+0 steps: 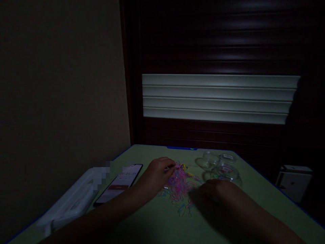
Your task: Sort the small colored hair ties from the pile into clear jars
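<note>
Colourful loops (179,186): heaped on the pale green table (149,220), between the two hands
Left hand (159,171): thumb and forefinger curved toward each other, tips at the heap's far left edge; too dim to tell whether they pinch a loop
Right hand (219,189): just right of the heap, fingers curled, tips unclear, grip impossible to tell

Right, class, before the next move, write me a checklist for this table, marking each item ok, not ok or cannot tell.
1. Left hand at the bands: ok, fingers at the pile's edge.
2. Right hand holding a band: cannot tell, its fingertips are too dark.
3. Bands gathered together: not ok, loose ones lie around the pile.
4. Large jar closed: cannot tell.
5. Phone apart from the bands: ok.
6. Lighting: not ok, very dim.
</note>
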`<state>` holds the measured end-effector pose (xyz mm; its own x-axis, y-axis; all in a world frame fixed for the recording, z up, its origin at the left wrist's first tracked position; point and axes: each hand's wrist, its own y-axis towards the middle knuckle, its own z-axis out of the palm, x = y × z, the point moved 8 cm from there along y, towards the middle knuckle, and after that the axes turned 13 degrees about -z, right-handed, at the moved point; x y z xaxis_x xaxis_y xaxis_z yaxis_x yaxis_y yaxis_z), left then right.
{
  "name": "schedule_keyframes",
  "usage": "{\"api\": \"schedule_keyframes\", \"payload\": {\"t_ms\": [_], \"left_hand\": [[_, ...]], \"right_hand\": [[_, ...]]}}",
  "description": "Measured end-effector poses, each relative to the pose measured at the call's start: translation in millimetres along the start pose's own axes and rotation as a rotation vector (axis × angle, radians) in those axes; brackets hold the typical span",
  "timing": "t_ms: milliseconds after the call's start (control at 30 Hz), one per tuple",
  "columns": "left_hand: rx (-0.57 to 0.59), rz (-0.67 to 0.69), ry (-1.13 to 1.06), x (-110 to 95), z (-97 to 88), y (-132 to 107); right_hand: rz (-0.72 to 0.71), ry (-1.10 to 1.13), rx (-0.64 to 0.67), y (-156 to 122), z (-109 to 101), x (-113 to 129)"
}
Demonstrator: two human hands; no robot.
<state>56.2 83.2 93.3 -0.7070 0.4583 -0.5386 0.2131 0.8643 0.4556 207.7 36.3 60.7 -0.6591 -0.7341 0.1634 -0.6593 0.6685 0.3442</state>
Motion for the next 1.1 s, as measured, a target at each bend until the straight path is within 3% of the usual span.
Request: {"api": "schedule_keyframes", "payload": {"t_ms": [100,200,333,633,1100], "left_hand": [[0.003,-0.093,-0.154,-0.7,5.8,-4.6],[0.046,-0.205,-0.351,2.5,22.4,-13.1],[0.066,-0.276,-0.456,5.5,44.2,-25.7],[0.054,-0.173,-0.307,-4.6,54.0,-36.9],[0.091,-0.038,-0.337,-15.6,57.0,-42.9]], "right_hand": [[0.004,-0.015,-0.021,0.4,-3.8,1.4],[0.013,-0.020,-0.045,1.6,-8.8,1.3],[0.055,0.054,-0.060,4.1,-12.5,-1.9],[0.086,0.237,-0.088,2.4,-11.3,0.6],[0.024,0.230,-0.096,3.7,-9.1,0.0]]}}
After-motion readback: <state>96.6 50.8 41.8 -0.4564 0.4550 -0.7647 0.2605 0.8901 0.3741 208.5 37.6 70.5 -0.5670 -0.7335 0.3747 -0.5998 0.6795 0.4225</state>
